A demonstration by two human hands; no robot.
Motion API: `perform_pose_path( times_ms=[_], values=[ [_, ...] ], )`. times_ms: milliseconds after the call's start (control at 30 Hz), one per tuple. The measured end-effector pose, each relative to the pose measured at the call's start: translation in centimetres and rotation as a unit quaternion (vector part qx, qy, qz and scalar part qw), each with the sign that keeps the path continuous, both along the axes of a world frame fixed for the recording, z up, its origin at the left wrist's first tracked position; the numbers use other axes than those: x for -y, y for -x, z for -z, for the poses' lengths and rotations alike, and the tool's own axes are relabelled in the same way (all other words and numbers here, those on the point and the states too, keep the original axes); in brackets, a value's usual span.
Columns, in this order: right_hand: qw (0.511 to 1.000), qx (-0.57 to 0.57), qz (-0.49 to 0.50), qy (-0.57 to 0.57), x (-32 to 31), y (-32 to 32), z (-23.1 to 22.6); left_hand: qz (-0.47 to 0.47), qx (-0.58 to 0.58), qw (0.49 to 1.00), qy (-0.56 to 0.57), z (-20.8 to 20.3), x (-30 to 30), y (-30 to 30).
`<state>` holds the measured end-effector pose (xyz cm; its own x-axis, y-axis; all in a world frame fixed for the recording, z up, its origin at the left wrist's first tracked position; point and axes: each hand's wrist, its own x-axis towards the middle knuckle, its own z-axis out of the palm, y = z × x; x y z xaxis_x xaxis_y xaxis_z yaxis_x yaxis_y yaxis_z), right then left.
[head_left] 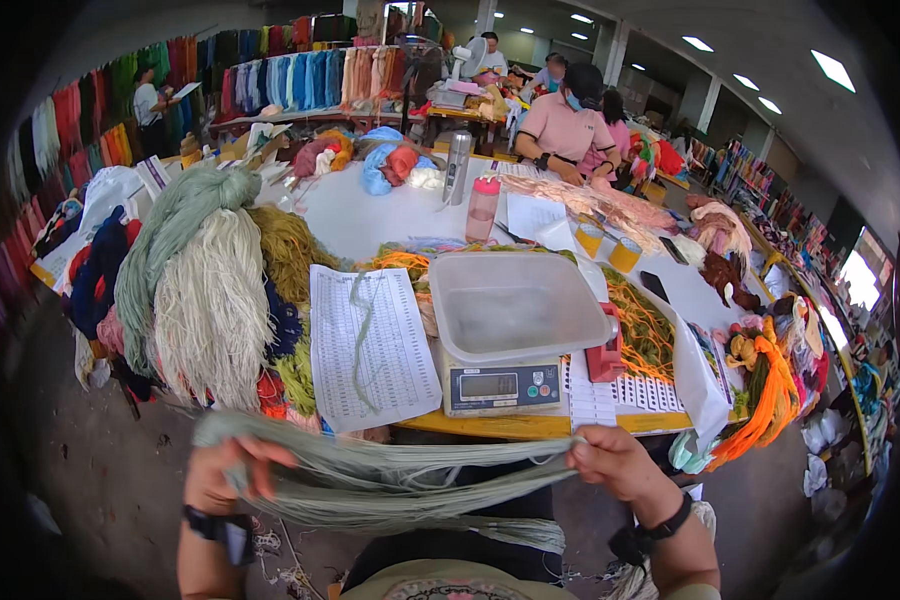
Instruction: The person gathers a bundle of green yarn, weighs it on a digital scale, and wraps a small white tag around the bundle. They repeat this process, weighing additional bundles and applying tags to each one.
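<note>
A skein of pale sage-green yarn [410,470] is stretched sideways in front of my body, below the table edge. My left hand [238,472] holds its left end, with strands looped around the hand and the fingers partly curled. At the other end, my right hand [615,462] pinches the strands between thumb and fingers. A bundle of loose yarn ends [520,530] hangs lower, under the stretched part. Just beyond the skein stands a digital scale [500,388] with a clear plastic tub [518,305] on top. A printed sheet [375,350] lies left of it, with a thin green strand across it.
Green and cream skeins [205,270] are heaped at the left. A red device [603,345] sits right of the scale. Farther back stand a pink bottle [483,210] and a steel flask [457,168]. Across the table, a person in pink [570,130] handles yarn. Orange yarn [765,395] hangs off the right edge.
</note>
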<state>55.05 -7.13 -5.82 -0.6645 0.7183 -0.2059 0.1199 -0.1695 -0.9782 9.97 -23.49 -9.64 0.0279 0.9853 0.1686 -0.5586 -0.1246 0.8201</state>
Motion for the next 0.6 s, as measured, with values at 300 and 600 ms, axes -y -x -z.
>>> perform_pose_path(
  times_ms=[300,600],
  values=[
    [0.927,0.211,0.309,0.011,-2.8,-18.2,10.5,-0.384,-0.005,0.900,0.205,0.3,5.4,17.7],
    [0.698,0.567,0.410,-0.155,-4.3,-32.3,19.2,-0.590,-0.228,0.719,0.288,8.6,8.9,29.8]
  ],
)
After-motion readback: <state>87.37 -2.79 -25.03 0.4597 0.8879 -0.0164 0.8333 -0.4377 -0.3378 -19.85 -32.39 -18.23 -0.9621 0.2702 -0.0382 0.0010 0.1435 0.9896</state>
